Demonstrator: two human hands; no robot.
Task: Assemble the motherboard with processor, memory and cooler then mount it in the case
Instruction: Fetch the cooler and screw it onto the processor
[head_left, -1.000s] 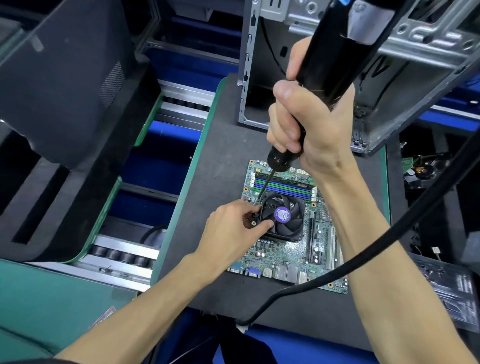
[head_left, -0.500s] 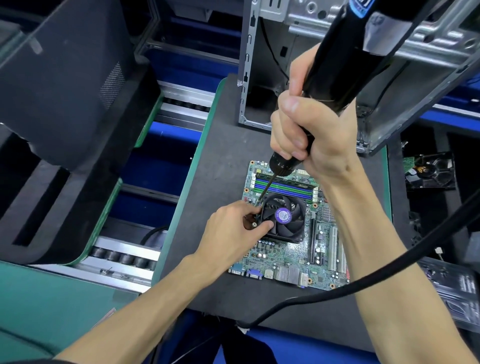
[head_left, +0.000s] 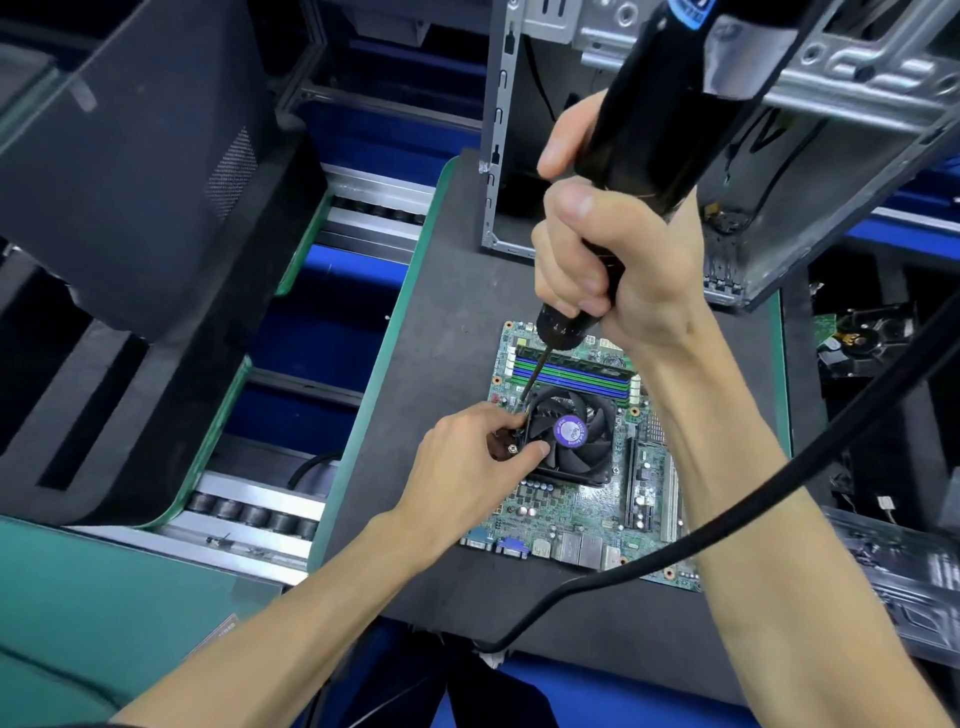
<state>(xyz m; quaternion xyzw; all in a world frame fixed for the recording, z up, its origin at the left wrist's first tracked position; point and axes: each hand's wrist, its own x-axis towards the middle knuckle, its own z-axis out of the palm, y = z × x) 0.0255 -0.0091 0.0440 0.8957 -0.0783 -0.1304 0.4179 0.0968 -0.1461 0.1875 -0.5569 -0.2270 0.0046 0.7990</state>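
Green board, flat on a dark mat, memory sticks seated along its far edge. Black cooler with purple hub label, sitting on the board. Left hand: thumb and fingers pinching the cooler's near-left corner. Right hand: wrapped round a black driver, bit angled down to the cooler's far-left corner. Steel case standing behind the board on the mat. Cable crossing the right forearm.
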